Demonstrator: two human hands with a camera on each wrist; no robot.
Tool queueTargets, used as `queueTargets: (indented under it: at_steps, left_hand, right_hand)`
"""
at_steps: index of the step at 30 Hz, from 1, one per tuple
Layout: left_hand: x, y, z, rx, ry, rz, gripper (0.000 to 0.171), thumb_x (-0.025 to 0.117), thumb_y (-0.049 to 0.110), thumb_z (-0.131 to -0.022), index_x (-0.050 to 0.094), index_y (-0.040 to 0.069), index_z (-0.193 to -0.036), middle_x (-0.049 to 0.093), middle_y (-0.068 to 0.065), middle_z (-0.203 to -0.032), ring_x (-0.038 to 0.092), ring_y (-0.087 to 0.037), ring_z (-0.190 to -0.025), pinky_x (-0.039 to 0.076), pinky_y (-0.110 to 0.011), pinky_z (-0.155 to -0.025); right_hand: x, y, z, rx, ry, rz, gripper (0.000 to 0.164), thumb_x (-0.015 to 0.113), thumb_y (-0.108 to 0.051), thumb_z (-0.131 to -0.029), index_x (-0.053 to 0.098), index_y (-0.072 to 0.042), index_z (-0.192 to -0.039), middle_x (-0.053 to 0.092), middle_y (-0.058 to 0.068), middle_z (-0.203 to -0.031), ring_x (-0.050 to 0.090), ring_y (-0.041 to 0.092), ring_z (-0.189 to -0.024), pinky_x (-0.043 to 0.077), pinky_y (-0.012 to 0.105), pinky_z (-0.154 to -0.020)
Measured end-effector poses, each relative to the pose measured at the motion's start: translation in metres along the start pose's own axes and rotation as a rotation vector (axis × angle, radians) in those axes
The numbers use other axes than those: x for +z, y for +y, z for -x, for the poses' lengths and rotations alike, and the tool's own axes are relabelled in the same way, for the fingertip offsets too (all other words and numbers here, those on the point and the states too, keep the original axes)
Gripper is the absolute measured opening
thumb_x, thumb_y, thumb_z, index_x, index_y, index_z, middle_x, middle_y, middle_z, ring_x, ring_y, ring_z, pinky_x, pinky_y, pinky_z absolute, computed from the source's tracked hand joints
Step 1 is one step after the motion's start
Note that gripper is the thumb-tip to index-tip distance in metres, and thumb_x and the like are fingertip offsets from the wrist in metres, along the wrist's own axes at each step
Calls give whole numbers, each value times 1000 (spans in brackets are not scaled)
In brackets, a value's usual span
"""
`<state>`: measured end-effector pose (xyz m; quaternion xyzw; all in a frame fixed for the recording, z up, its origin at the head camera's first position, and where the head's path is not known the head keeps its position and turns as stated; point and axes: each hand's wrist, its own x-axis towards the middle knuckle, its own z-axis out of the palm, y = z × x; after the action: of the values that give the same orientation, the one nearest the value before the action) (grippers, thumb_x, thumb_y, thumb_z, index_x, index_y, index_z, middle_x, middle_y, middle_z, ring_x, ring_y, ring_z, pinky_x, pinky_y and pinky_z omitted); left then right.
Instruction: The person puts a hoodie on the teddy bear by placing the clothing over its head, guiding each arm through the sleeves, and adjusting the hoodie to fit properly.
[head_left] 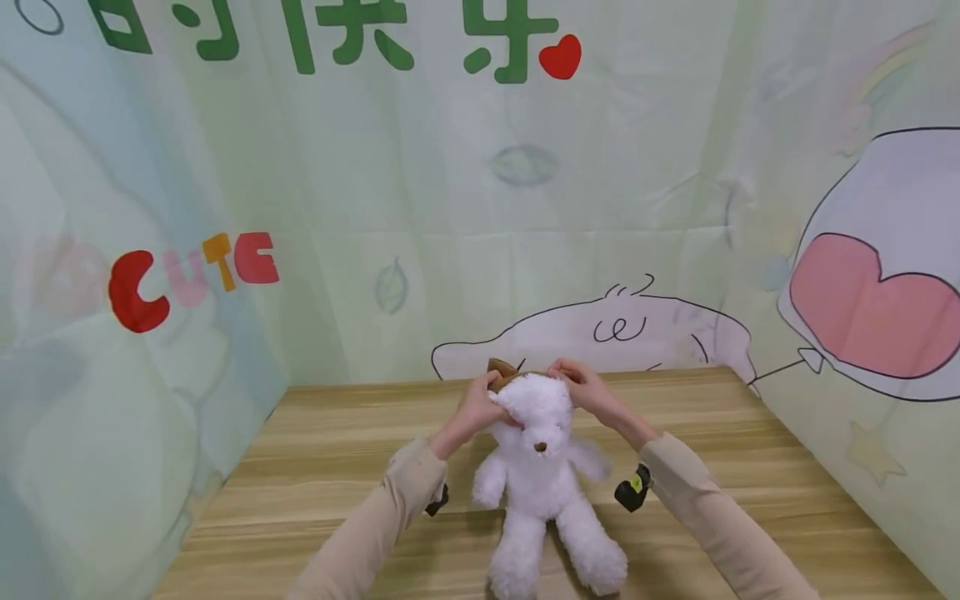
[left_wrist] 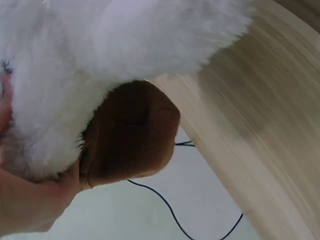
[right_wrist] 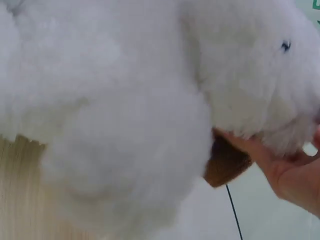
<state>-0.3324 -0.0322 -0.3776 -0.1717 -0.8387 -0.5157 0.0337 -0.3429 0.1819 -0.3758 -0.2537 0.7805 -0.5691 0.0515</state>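
Observation:
A white plush teddy bear (head_left: pixel 542 479) sits facing the head camera, its brown nose visible and its legs spread toward the near edge. A brown cloth piece (head_left: pixel 501 371) lies behind and along the top of its head; the left wrist view shows a wide rounded flap of brown cloth (left_wrist: pixel 135 132). My left hand (head_left: pixel 483 404) grips this cloth at the side of the head, its thumb against the bear's face. At the opposite side of the head, my right hand (head_left: pixel 585 390) pinches the cloth's edge near the top. Plush partly hides the fingers.
The bear is on a wood-grain table (head_left: pixel 337 467). A printed curtain (head_left: pixel 360 183) with cartoon figures and letters hangs behind and at both sides. Dark wrist cameras (head_left: pixel 632 490) hang under the sleeves, close beside the bear's arms.

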Motion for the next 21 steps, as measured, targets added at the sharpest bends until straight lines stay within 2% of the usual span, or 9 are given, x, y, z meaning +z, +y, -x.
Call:
queueTargets:
  at_steps: [2,4,7,9,11,14,16,18,21]
  left_hand:
    - [-2,-3,2,76,38,-34,47,81,1,-51,53,4,-88,60,-9,-88,52,-17,-81,45,-26,-70]
    - [-5,-7,5,138,45,-50,46,80,0,-53,55,4,-92,61,-11,-93,54,-19,-86,46,-28,-75]
    - [-10,-11,9,194,-7,-40,48,78,1,-61,56,2,-103,60,-15,-106,55,-25,-98,45,-34,-85]
    - [-11,-13,10,209,-67,-6,48,75,2,-66,54,0,-110,57,-17,-112,53,-29,-104,43,-39,-89]
    - [-12,-13,11,205,-120,16,50,72,5,-71,51,-1,-116,54,-18,-118,51,-31,-109,41,-43,-93]
    - [-10,-12,11,184,-136,7,49,72,6,-72,50,-1,-115,54,-18,-117,50,-30,-108,42,-43,-91]
    - [-6,-10,10,187,-103,-35,45,73,6,-71,51,-1,-109,56,-17,-110,53,-28,-103,44,-39,-87]
    - [-2,-10,9,225,-44,-106,39,73,3,-67,52,-1,-99,58,-14,-99,54,-23,-92,46,-33,-79]
    - [6,-11,9,303,66,-228,29,69,-3,-61,50,2,-82,55,-11,-83,50,-18,-77,42,-26,-67]
  right_hand:
    - [-5,0,4,-8,-64,-21,24,44,-20,-93,51,-1,-107,56,-6,-94,53,7,-83,48,27,-72]
    - [-12,2,7,-20,-137,-16,30,47,-16,-91,47,1,-116,55,-4,-102,53,7,-90,47,27,-77]
    - [-18,3,11,-45,-192,59,35,55,-10,-86,45,1,-118,53,1,-106,52,7,-94,46,26,-80]
    - [-18,3,11,-83,-145,162,30,60,-8,-82,49,0,-109,53,4,-103,50,9,-93,45,24,-77]
    - [-13,1,10,-104,-61,269,22,63,-5,-78,51,-2,-96,53,4,-95,47,10,-87,43,23,-72]
    - [-1,-5,8,-101,63,384,21,63,2,-72,47,-7,-82,48,2,-79,43,11,-73,37,21,-60]
    - [8,-8,7,-107,130,414,23,58,7,-67,43,-7,-75,39,-1,-69,36,10,-63,30,20,-55]
    - [16,-8,7,-150,185,444,25,53,11,-63,37,-7,-67,30,-3,-62,29,8,-56,24,19,-52]
    - [25,-1,10,-290,249,513,28,48,14,-59,30,-8,-61,23,-7,-59,23,4,-55,19,17,-53]
